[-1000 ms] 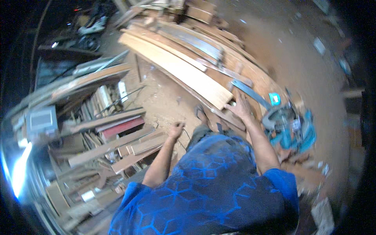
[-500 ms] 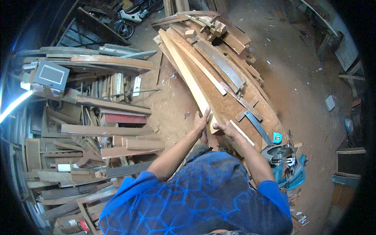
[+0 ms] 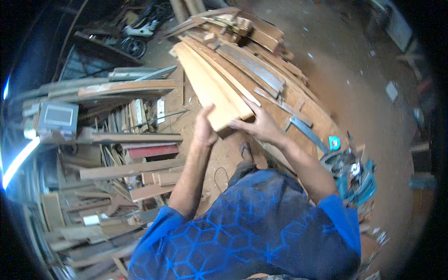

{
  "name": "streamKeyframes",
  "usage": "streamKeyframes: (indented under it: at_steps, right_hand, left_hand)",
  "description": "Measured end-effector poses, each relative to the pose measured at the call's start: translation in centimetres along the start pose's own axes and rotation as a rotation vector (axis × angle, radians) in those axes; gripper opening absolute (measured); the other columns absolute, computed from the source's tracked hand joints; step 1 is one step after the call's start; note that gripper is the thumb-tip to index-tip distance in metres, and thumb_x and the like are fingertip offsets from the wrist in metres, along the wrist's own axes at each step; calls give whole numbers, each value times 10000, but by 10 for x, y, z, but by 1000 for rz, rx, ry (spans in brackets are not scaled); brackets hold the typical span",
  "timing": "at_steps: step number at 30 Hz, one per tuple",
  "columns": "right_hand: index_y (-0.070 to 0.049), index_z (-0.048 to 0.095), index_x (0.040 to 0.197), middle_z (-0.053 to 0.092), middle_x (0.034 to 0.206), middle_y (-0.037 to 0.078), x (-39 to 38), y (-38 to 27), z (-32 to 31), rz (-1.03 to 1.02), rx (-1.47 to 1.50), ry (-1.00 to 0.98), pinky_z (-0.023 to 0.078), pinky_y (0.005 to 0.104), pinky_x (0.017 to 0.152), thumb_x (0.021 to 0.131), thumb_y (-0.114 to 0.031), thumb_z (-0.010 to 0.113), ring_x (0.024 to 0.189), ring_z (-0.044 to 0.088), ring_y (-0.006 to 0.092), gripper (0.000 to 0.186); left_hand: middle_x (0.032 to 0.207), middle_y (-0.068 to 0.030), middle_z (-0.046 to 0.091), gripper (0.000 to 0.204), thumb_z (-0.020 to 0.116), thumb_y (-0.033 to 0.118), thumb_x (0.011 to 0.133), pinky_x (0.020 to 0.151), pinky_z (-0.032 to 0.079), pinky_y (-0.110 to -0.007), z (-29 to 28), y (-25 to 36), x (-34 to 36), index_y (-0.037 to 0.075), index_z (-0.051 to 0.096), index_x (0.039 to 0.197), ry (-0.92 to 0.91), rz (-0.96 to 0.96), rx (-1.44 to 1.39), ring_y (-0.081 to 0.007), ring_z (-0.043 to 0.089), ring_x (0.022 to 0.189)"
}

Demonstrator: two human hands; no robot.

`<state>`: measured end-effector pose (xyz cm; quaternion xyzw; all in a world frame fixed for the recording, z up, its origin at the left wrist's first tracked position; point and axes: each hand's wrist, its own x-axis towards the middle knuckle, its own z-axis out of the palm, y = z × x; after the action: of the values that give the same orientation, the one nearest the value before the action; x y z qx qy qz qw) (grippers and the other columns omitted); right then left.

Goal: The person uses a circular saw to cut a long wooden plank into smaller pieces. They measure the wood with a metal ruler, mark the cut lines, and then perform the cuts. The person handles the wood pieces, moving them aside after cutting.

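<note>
A long pale wooden board (image 3: 207,86) slants away from me with its broad face up, the near end raised between my hands and the far end by the workbench's far left. My left hand (image 3: 204,128) holds its left edge near that end, the thumb showing and the other fingers hidden. Round the near right corner, my right hand (image 3: 262,125) is closed, thumb on the end and fingers along the side. Right of the board, a narrow pale strip (image 3: 228,77) lies on the sawdust-covered workbench (image 3: 322,122).
A grey metal-faced bar (image 3: 256,70), a try square (image 3: 308,133), a teal tape measure (image 3: 334,143) and a teal circular saw (image 3: 357,179) lie along the bench. Stacked timber (image 3: 130,170) fills the left side. Wood offcuts (image 3: 240,25) heap at the far end.
The board has rolled from its narrow edge to its broad face, and its near end has moved left and away from me. Both hands moved with it; the left now grips its left edge.
</note>
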<state>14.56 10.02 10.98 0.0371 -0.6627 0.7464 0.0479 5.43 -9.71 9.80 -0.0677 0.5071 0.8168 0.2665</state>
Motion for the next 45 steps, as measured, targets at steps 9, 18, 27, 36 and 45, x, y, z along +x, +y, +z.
streamKeyframes:
  at_steps: [9,18,27,36,45]
  right_hand:
    - [110,543,1364,712,1169,230,57,-42,25,-313,78,201,538,370,959,815,-338,860,1074,696,253,776]
    - [57,644,1238,748,1071,181,57,-46,24,-296,98,180,557,366,908,831,-321,857,1007,721,228,595]
    - [48,634,1231,739,1084,140,57,-52,23,-317,82,242,575,355,889,873,-280,828,998,706,193,523]
    - [-33,556,1331,647,1238,114,-54,134,24,570,742,463,564,457,901,951,-140,723,1138,629,239,428]
    - [-9,434,1442,616,1287,172,-55,138,37,715,465,360,542,531,988,915,-35,726,1156,640,321,604]
  left_hand:
    - [1138,-159,731,379,513,273,1031,856,619,-419,41,95,0,-10,629,1255,-138,119,-191,-279,726,982]
    - [1188,-160,704,400,506,304,1038,920,563,-478,29,105,9,1,615,1275,-159,29,-159,-286,695,995]
    - [1158,-134,710,394,544,342,1015,943,541,-475,41,99,10,51,638,1264,-81,76,-140,-269,685,1045]
    - [1293,-152,664,551,443,444,1066,967,540,-475,-45,-99,2,26,507,1419,42,-470,92,-292,655,1149]
    - [982,-113,727,590,503,544,1048,615,535,-369,-119,-161,19,-1,686,1183,26,-423,144,-197,657,743]
